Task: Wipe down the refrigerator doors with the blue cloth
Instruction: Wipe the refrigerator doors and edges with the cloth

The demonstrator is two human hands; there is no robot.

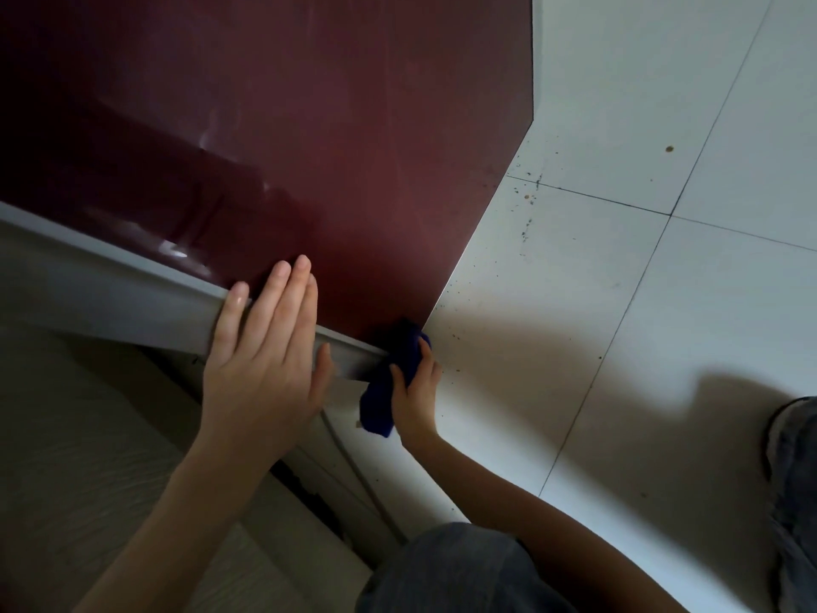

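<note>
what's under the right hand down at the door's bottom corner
The blue cloth, bunched under the right hand and pressed on the bottom corner of the dark red refrigerator door. The door surface beneath the cloth is covered, so it cannot be seen.

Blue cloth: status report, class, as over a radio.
Right hand gripping blue cloth at the door's bottom corner. Left hand flat, open, bracing red refrigerator door. Nothing blocking; floor speckled nearby.
</note>
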